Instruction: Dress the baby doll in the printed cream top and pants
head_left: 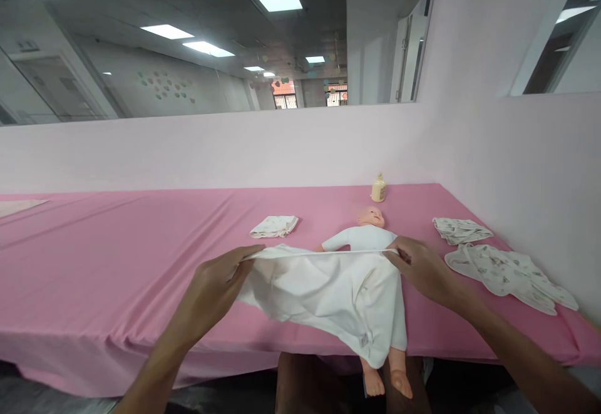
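A white baby garment is stretched between my two hands, its top edge pulled into a nearly straight line. My left hand pinches the left end of that edge, and my right hand pinches the other end. I cannot tell which kind of garment it is. Behind and partly beneath it lies a baby doll in white clothing, head towards the wall. The doll's bare feet stick out past the table's front edge. The garment hides much of its trunk and one leg.
A pink cloth covers the table. Folded white cloth lies left of the doll. Folded patterned cloth and a spread patterned baby garment lie at the right. A cream pump bottle stands near the wall.
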Demonstrator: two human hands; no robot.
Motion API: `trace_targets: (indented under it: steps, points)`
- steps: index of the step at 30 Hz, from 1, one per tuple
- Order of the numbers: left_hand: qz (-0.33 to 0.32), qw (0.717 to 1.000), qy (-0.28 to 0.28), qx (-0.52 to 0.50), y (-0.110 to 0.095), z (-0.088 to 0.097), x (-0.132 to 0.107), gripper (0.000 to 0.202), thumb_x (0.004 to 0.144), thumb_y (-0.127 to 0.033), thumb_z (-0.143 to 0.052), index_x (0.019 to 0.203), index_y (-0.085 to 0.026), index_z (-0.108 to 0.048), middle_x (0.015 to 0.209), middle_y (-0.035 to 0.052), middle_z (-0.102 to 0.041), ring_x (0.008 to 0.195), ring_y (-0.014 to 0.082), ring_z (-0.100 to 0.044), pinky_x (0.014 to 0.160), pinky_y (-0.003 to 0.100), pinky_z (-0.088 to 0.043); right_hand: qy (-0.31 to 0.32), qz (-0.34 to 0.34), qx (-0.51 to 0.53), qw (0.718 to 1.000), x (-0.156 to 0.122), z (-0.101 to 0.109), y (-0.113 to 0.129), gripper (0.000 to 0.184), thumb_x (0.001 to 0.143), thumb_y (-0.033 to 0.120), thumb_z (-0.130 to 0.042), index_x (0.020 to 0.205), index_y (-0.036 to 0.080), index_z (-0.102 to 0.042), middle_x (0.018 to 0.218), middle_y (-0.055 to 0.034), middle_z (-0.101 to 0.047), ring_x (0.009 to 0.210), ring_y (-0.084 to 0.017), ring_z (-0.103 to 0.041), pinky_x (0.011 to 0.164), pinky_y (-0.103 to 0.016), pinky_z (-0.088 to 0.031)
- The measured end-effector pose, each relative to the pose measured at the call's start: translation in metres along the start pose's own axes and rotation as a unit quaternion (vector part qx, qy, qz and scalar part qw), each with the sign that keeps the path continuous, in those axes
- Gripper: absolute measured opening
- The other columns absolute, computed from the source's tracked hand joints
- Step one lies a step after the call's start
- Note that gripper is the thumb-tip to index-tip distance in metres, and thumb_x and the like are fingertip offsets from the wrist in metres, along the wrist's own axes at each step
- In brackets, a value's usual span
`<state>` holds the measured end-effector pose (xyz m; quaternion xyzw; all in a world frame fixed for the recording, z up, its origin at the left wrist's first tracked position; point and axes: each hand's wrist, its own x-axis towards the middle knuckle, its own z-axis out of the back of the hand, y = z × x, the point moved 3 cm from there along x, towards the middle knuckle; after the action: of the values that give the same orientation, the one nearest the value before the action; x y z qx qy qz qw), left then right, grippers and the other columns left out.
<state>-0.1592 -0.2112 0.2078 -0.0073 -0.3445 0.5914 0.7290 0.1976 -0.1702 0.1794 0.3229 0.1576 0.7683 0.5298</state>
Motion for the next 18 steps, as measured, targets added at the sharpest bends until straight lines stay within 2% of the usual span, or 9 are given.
trace_targets:
  steps: [3,7,9,11,14,16,18]
  points:
    - [-0.026,0.998,0.048,-0.014,0.011,0.01,-0.017,0.029,0.085,-0.046,-0.051,0.102,-0.034,-0.071,0.09,-0.0013,-0.075,0.074,0.0227,-0.07,0.056,0.024,-0.051,0.056,-0.02,0.038,0.998,-0.014,0.004,-0.003,0.042,0.086,0.045,-0.053,0.059,0.022,-0.03,0.055,0.0034,-0.039,0.052,-0.011,-0.032,0.048,-0.027,-0.024]
    - [-0.062,0.991,0.113,-0.04,0.019,0.026,-0.036,0.023,0.084,-0.046,-0.053,0.094,-0.039,-0.072,0.084,-0.0056,-0.075,0.069,0.0204,-0.069,0.055,0.023,-0.052,0.209,-0.014,0.134,0.969,-0.03,0.011,-0.004,0.046,0.081,0.052,-0.059,0.059,0.02,-0.034,0.059,0.0035,-0.037,0.055,-0.01,-0.032,0.049,-0.025,-0.027]
    - [-0.037,0.99,0.126,-0.041,0.023,0.035,-0.039,0.023,0.082,-0.049,-0.053,0.09,-0.038,-0.072,0.082,-0.0048,-0.074,0.068,0.0199,-0.068,0.054,0.023,-0.052,0.259,0.007,0.178,0.949,-0.03,0.014,-0.001,0.045,0.083,0.055,-0.055,0.061,0.02,-0.038,0.06,0.0036,-0.036,0.056,-0.01,-0.031,0.051,-0.025,-0.028]
    - [0.018,0.991,0.126,-0.035,0.031,0.041,-0.036,0.028,0.081,-0.053,-0.054,0.09,-0.034,-0.072,0.086,-0.0026,-0.074,0.073,0.02,-0.068,0.057,0.023,-0.053,0.257,0.013,0.207,0.944,-0.021,0.012,0.004,0.043,0.085,0.055,-0.052,0.063,0.02,-0.039,0.061,0.0036,-0.036,0.056,-0.01,-0.032,0.051,-0.024,-0.028]
    - [0.092,0.988,0.123,-0.024,0.056,0.041,-0.02,0.039,0.08,-0.059,-0.053,0.094,-0.026,-0.07,0.089,0.0,-0.073,0.077,0.0194,-0.066,0.064,0.024,-0.052,0.199,-0.007,0.2,0.959,0.01,-0.008,0.009,0.038,0.085,0.053,-0.052,0.069,0.019,-0.048,0.068,0.0018,-0.047,0.061,-0.011,-0.041,0.054,-0.024,-0.031]
    - [0.128,0.984,0.125,-0.006,0.082,0.028,-0.004,0.044,0.081,-0.06,-0.051,0.097,-0.023,-0.066,0.086,0.0002,-0.072,0.075,0.0183,-0.064,0.064,0.024,-0.05,0.173,-0.004,0.174,0.969,0.037,-0.034,0.009,0.036,0.086,0.052,-0.05,0.075,0.019,-0.054,0.078,-0.0003,-0.055,0.069,-0.013,-0.049,0.059,-0.024,-0.036]
    - [0.133,0.978,0.161,0.016,0.111,0.0,0.013,0.041,0.086,-0.055,-0.045,0.097,-0.021,-0.064,0.092,0.0022,-0.071,0.08,0.0196,-0.064,0.067,0.025,-0.049,0.18,0.013,0.128,0.975,0.065,-0.069,0.004,0.032,0.089,0.048,-0.047,0.079,0.019,-0.055,0.084,-0.0013,-0.059,0.073,-0.014,-0.052,0.062,-0.025,-0.037]
